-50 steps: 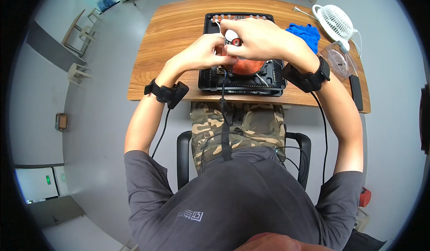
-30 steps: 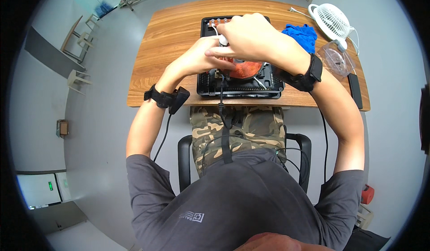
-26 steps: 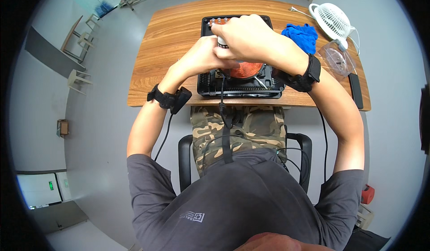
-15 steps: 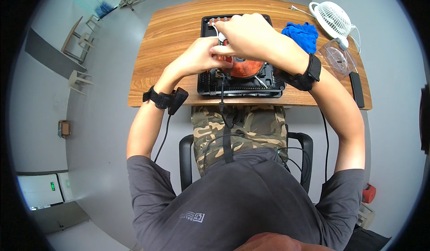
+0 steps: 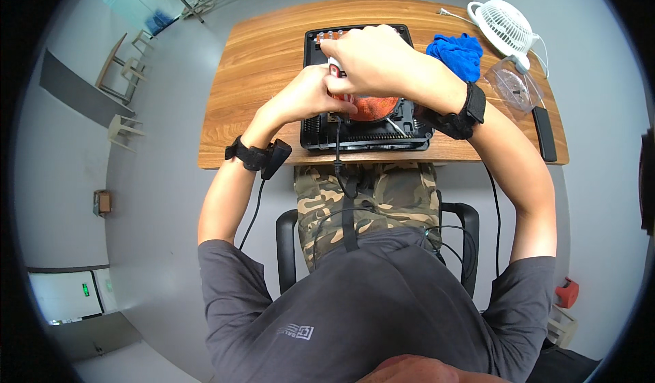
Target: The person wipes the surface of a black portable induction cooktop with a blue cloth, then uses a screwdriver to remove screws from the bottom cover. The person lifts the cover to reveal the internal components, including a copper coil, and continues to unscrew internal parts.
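Observation:
An open black appliance housing (image 5: 409, 143), seemingly an induction cooker, lies on the table with a round orange-red coil (image 5: 376, 110) inside it. Over its left half, my right hand (image 5: 372, 54) is closed around a red-and-white tool (image 5: 333, 67); its tip and exact kind are covered by my fingers. My left hand (image 5: 310, 95) reaches in from the left, just below the right one, its fingers pinched beside the coil. What those fingers grip is hidden. A row of small round parts (image 5: 331, 36) shows at the housing's far edge. A black cable (image 5: 338, 147) hangs over the near side.
On the wooden table (image 5: 252, 55), a blue cloth (image 5: 456, 55) lies right of the housing. Farther right are a white fan (image 5: 501, 26), a clear plastic container (image 5: 513, 88) and a black bar-shaped object (image 5: 544, 134). A cord (image 5: 498, 219) hangs beside my right arm.
My right hand has turned slightly and shifted down over the tool, covering more of it. The left hand stays close beneath it. The whole view has shifted a little.

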Motion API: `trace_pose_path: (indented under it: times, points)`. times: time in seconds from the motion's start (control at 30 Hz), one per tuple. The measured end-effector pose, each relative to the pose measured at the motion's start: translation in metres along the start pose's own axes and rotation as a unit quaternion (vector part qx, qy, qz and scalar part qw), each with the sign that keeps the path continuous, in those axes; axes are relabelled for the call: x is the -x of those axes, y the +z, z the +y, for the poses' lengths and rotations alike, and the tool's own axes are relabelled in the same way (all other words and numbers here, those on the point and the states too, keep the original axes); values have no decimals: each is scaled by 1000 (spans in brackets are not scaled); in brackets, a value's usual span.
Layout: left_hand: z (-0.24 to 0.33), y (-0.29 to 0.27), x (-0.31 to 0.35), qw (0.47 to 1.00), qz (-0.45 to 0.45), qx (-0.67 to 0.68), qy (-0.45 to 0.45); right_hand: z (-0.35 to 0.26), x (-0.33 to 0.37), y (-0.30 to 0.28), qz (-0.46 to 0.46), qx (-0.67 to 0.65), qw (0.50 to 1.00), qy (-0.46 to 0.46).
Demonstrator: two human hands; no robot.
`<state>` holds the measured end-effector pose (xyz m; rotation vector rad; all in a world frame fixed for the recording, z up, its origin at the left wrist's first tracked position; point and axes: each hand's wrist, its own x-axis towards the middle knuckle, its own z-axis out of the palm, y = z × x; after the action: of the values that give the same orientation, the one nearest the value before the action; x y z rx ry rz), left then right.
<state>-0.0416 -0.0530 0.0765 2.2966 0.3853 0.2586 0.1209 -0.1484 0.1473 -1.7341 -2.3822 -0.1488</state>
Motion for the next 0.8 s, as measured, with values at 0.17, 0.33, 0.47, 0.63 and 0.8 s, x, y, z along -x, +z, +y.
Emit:
trace_pose_path:
  times: [0.17, 0.33, 0.47, 0.63, 0.8]
  points:
    - [11, 5, 5, 997, 64, -37, -27, 6, 7, 10, 82, -17, 994, -77]
    - [-6, -9, 8, 994, -16, -78, 75, -1, 3, -1, 5, -10, 1000, -1]
    - [13, -10, 9, 998, -6, 26, -57, 0, 5, -2, 5, -34, 999, -30]
    - [-5, -1, 11, 997, 69, -17, -29, -5, -1, 5, 21, -35, 999, -28]
    - [6, -9, 13, 999, -36, -12, 0, 2, -4, 10, 19, -88, 995, -41]
